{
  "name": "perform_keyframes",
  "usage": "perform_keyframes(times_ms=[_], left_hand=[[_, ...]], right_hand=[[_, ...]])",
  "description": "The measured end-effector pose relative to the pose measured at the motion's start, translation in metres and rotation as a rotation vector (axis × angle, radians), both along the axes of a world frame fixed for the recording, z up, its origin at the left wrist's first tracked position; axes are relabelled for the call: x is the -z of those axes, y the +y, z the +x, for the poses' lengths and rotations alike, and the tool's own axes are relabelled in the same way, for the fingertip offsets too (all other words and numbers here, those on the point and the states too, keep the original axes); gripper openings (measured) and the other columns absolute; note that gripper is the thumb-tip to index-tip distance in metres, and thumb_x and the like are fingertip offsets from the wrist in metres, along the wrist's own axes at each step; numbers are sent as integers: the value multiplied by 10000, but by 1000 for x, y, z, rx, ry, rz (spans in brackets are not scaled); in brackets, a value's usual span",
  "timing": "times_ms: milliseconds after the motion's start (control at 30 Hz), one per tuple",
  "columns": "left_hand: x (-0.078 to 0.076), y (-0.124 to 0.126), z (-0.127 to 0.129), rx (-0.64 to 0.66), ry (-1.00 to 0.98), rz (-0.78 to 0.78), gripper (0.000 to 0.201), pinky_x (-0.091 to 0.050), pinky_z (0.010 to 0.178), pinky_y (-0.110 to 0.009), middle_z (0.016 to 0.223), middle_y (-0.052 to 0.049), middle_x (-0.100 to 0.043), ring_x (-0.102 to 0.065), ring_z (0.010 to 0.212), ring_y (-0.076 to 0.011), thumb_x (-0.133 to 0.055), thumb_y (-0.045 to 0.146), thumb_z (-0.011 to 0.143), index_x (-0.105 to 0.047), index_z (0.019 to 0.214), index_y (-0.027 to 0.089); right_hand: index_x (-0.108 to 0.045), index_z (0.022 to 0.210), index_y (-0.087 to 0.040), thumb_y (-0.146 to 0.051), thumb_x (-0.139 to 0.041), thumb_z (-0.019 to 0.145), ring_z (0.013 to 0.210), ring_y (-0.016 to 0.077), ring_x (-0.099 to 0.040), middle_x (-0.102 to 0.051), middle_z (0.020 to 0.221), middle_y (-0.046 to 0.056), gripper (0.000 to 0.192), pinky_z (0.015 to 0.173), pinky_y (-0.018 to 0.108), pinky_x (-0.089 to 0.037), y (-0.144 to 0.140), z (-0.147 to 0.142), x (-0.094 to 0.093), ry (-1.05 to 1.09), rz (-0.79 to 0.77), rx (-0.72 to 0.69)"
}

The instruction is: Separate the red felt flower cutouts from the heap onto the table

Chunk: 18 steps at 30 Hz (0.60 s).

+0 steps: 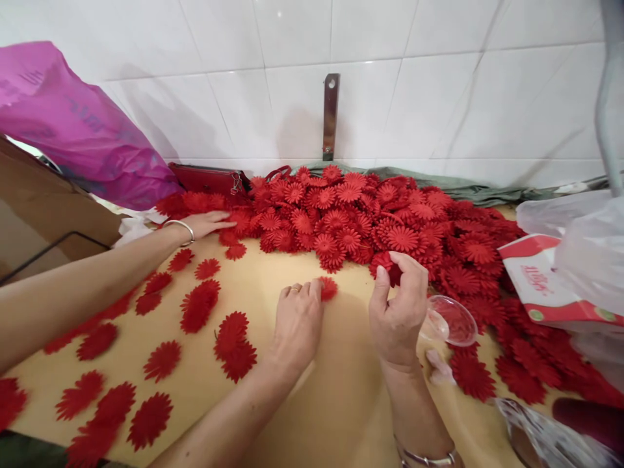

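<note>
My left hand point(299, 320) is closed just above the table, its fingertips on the edge of a small red fabric flower point(329, 288). To its right, my right hand point(400, 305) pinches another red flower point(385, 265) between thumb and curled fingers, at the front of a large heap of red flowers point(348, 195). Beside my right wrist lies a clear plastic cup point(453, 321), tipped over.
A co-worker's hand point(207, 225) with a bangle reaches to the heap's left end. Loose red flowers point(163, 361) are scattered over the table point(341, 396) on the left. A red-and-white box point(541, 276) stands right, a pink bag point(82, 123) left, below white wall tiles point(297, 32).
</note>
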<state>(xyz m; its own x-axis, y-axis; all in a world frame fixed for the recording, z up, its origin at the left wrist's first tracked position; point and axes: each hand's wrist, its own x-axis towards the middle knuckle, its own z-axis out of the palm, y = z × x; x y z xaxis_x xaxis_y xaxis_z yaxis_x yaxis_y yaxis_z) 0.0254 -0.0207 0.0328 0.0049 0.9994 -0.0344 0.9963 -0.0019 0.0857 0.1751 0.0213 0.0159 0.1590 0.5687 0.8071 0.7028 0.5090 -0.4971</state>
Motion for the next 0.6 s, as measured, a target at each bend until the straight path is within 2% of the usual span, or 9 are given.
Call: perform_keyframes(times_ms=[100, 167, 200, 267, 367, 433, 467, 533, 600], left_hand=[[-11, 6, -27, 3, 55, -39, 233, -439, 896, -441, 940, -115, -746, -681, 911, -289, -477, 148, 947, -708, 954, 181], [-28, 8, -47, -91, 166, -112, 219, -418, 917, -485, 847, -127, -735, -684, 835, -297, -558, 162, 901, -714, 748, 175], [-37, 9, -54, -142, 207, -106, 196, -397, 955, -523, 851, -135, -732, -684, 859, -318, -622, 214, 880, -716, 712, 173], [-53, 7, -58, -156, 216, -14, 144, -383, 1000, -552, 922, -143, -734, -678, 949, -349, -722, 302, 829, -742, 756, 179], [-63, 0, -32, 23, 27, -42, 199, -478, 909, -460, 996, -136, -743, -679, 974, -326, -654, 352, 883, -763, 933, 193], [-58, -7, -4, 153, -74, -215, 219, -518, 839, -417, 994, -154, -753, -693, 961, -320, -593, 289, 898, -775, 915, 168], [-51, -11, 8, 276, -144, -333, 220, -529, 822, -399, 971, -145, -765, -706, 927, -304, -580, 252, 888, -783, 898, 167], [-32, -20, 26, 527, -354, -678, 165, -548, 776, -356, 864, -95, -783, -720, 813, -261, -633, 229, 826, -790, 808, 180], [-7, -26, 32, 734, -705, -1059, 119, -562, 756, -300, 830, -30, -788, -717, 767, -211, -741, 309, 762, -790, 783, 203]], right_hand=[[-581, 1215, -155, -211, -525, 993, 1097, 254, -627, -654, 1130, 164, 235, 977, 473, -515, -1, 0, 0, 5, -33, 2], [-585, 1209, -159, -224, -524, 996, 1097, 255, -625, -656, 1130, 159, 231, 983, 477, -512, -1, 0, -1, 7, -45, 9], [-587, 1207, -158, -226, -525, 995, 1100, 255, -623, -656, 1131, 160, 231, 987, 478, -510, -1, 0, -1, 9, -46, 7], [-590, 1202, -153, -227, -530, 993, 1101, 256, -623, -657, 1128, 164, 230, 985, 475, -511, -1, -1, -2, 10, -38, -2], [-589, 1210, -156, -223, -524, 995, 1099, 254, -627, -656, 1128, 162, 235, 978, 476, -516, -1, -4, -3, 19, -45, -14], [-590, 1224, -157, -220, -520, 997, 1112, 251, -625, -656, 1139, 161, 246, 987, 473, -519, -4, -8, -3, 27, -68, -51], [-591, 1234, -157, -217, -517, 999, 1128, 249, -622, -657, 1152, 162, 254, 997, 467, -519, -7, -11, -3, 25, -87, -92], [-598, 1254, -165, -221, -506, 1006, 1169, 242, -612, -662, 1192, 160, 270, 1009, 447, -523, -13, -18, -4, -5, -133, -216], [-613, 1270, -182, -240, -493, 1017, 1180, 236, -615, -671, 1234, 149, 285, 1018, 440, -518, -19, -25, -6, -91, -200, -345]])
